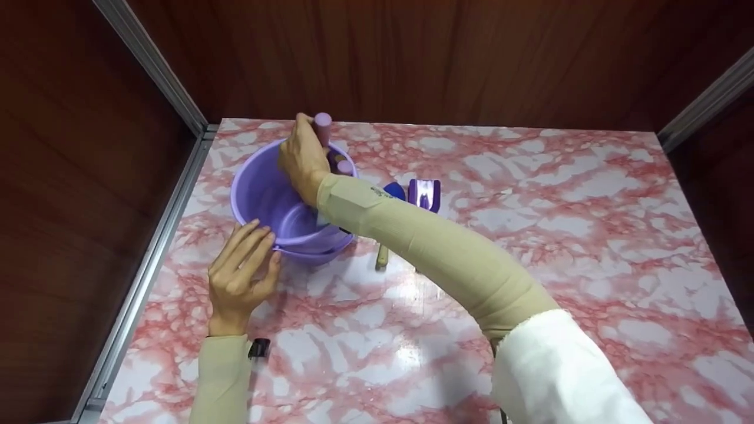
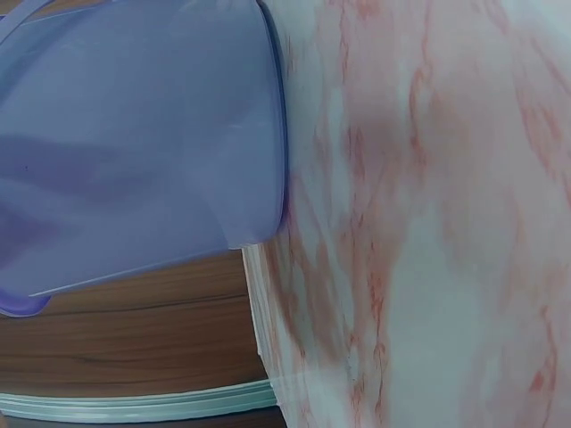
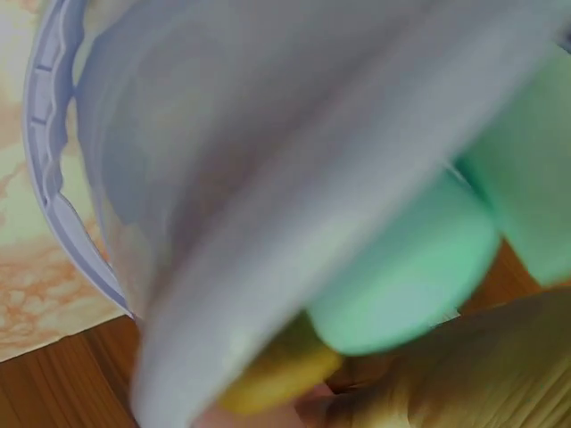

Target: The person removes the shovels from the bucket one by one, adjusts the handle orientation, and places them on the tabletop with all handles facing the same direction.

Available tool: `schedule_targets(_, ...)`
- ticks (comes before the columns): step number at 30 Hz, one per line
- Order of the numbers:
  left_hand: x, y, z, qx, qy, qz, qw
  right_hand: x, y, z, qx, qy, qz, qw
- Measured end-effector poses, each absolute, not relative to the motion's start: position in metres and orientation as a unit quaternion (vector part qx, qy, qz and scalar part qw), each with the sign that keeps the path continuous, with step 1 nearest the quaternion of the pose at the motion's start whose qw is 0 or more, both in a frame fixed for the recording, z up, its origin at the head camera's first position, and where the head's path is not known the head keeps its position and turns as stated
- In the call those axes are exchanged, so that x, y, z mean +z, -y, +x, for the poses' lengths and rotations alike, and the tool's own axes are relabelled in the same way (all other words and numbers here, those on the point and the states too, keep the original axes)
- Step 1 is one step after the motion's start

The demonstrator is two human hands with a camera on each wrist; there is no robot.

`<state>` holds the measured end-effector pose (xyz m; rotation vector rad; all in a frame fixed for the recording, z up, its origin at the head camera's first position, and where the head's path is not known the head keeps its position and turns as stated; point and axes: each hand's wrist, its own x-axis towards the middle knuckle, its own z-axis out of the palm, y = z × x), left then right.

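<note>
A lavender plastic bucket (image 1: 268, 188) stands upright at the far left, its handle lowered along the near side. My left hand (image 1: 238, 285) touches its near-left rim with loosely extended fingertips, thumb apart from them. Over the bucket's far side, my right hand (image 1: 303, 156) curls round a purple rod-like piece (image 1: 322, 129), whose round end sticks up beside the knuckles. Its fingertips are hidden. Another purple round end (image 1: 344, 167) shows at the right rim. In the right wrist view, blurred mint-green pieces (image 3: 410, 267) and a yellow-brown piece (image 3: 281, 370) sit behind the bucket's edge.
Right of the bucket are a blue item (image 1: 394, 190), a shiny purple item (image 1: 424, 194) and a yellowish handle (image 1: 382, 257), partly hidden by my right sleeve. Dark wooden panels (image 1: 412, 59) with metal edging enclose the red-and-white marbled surface (image 1: 565, 259).
</note>
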<state>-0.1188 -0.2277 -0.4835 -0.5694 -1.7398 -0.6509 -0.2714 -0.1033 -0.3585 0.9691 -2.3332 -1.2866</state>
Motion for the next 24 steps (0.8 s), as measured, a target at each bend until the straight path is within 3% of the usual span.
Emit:
schedule_targets(1,-0.484,0.227,-0.118,-0.276,0.740,-0.240,0.565,-0.351,0.103,-0.268,-0.432,0.824,0.339,0.139)
schedule_targets(2,-0.484,0.227,-0.118,-0.276,0.740,-0.239,0.565,-0.336,0.105,-0.259,-0.382,0.863,0.324,0.062)
schedule_targets(3,-0.484,0.227,-0.118,-0.276,0.740,-0.238,0.565,-0.331,0.105,-0.258,-0.369,0.870,0.322,0.053)
schedule_targets(14,-0.482,0.226,-0.120,-0.282,0.740,-0.235,0.564,-0.305,0.079,-0.262,-0.268,0.904,0.324,0.074)
schedule_targets(24,-0.483,0.225,-0.119,-0.284,0.738,-0.233,0.566,-0.280,0.044,-0.267,-0.221,0.921,0.317,0.038)
